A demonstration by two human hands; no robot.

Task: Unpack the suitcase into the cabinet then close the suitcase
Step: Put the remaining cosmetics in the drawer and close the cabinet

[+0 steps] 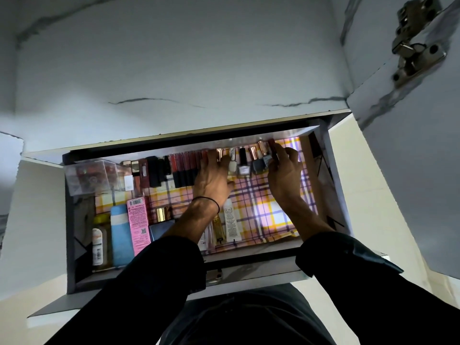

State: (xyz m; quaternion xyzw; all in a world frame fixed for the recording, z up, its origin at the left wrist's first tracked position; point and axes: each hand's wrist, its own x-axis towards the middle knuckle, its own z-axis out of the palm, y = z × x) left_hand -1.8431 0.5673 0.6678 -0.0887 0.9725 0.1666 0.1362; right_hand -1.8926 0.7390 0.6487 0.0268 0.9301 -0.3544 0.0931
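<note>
An open cabinet drawer (251, 263) lined with plaid paper (258, 195) lies below me. Along its far wall runs a row of red lip glosses (184, 168) and several nail polish bottles (242, 164). My left hand (211, 178) reaches into that row, its fingertips around a rose-gold cap (219, 152); whether it grips the cap is unclear. At the right end of the row, my right hand (283, 175) has its fingers curled on a dark red tube (273, 145). The suitcase is out of view.
A clear plastic box (92, 178) fills the drawer's far left corner. Near the front lie a blue bottle (120, 235), a pink carton (138, 225), an amber bottle (99, 242) and a white tube (230, 224). The open cabinet door (410, 145) with its hinge (413, 46) hangs at the right.
</note>
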